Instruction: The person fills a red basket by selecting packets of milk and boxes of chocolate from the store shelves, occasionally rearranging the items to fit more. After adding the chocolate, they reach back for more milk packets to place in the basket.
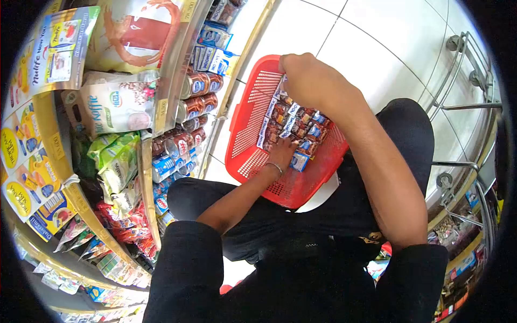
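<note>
Now, clock centre: the red basket (234,141), with twelve pointing to the top of the view.
Basket position: sitting between the knees, near the shelf edge, its perforated walls showing; whether it is resting on the floor or on the legs, I cannot tell.
Packets (314,131): lying inside the basket in close rows, brown, white and blue, the rows running from about twelve down to six o'clock.
Left hand (282,153): reaching in from seven o'clock, its fingers spreading slightly and touching the packets; a bracelet (276,168) is circling the wrist.
Right hand (305,76): bending over the basket's twelve o'clock end, its fingers curling near the rim; the back of the hand is hiding the grip, so what it is holding I cannot tell.
Cans (192,109): standing on the shelf (170,70) at about ten o'clock, near the basket.
Green pouches (114,161): leaning on shelving at eight to nine o'clock.
Metal rack (467,105): standing on wheels over the white tiled floor (371,35), between two and four o'clock, well apart from the basket.
</note>
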### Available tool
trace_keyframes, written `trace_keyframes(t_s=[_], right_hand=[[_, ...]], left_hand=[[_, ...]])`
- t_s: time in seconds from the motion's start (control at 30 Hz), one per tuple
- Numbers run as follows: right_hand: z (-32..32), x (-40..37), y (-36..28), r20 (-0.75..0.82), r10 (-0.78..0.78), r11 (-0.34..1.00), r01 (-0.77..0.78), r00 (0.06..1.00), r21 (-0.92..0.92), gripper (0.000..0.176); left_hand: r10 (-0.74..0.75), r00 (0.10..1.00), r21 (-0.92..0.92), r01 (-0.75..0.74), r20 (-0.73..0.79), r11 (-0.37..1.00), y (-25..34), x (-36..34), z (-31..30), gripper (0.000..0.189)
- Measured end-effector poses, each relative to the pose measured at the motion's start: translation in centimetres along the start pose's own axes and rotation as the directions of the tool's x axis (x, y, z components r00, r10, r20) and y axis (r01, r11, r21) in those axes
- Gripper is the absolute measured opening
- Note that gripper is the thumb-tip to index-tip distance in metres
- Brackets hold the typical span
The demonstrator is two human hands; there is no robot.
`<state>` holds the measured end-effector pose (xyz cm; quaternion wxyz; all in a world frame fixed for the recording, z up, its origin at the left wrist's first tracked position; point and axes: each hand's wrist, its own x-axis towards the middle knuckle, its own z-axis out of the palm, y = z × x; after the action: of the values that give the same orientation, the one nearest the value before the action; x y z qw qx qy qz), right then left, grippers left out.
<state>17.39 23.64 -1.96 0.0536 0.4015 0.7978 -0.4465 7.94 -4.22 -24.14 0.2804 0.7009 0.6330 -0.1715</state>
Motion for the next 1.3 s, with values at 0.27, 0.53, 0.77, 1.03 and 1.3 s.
trace_keyframes(t_s=[0.27,0.53,0.77,1.03,1.3], right_hand=[[-0.6,-1.1,0.1,-0.010,0.041,0.999,-0.041,0.999,0.030,0.030],[-1.8,-1.0,1.8,-0.036,0.109,0.992,-0.111,0.993,-0.066,0.031],[-0.8,-0.8,1.3,-0.129,0.064,0.997,-0.069,0.990,-0.041,0.024],[-0.1,-2.4,-0.6,-0.111,0.032,0.999,-0.029,0.993,0.028,0.016],[0.3,-2.1,-0.7,-0.156,-0.017,0.999,0.012,0.988,-0.038,0.018]], left_hand=[[-0.005,0.992,-0.166,0.026,0.126,0.986,0.0,0.5,0.2,0.024],[0.036,0.845,-0.283,-0.219,-0.534,0.934,-2.8,-1.3,-22.0,0.027],[-0.078,0.611,-0.101,-0.004,-0.788,0.995,-12.8,6.8,-30.2,0.035],[-0.346,0.767,-0.149,0.317,-0.540,0.937,-22.7,15.1,-28.0,0.032],[-0.307,0.610,0.096,0.537,-0.730,0.838,-20.7,15.1,-25.4,0.055]])
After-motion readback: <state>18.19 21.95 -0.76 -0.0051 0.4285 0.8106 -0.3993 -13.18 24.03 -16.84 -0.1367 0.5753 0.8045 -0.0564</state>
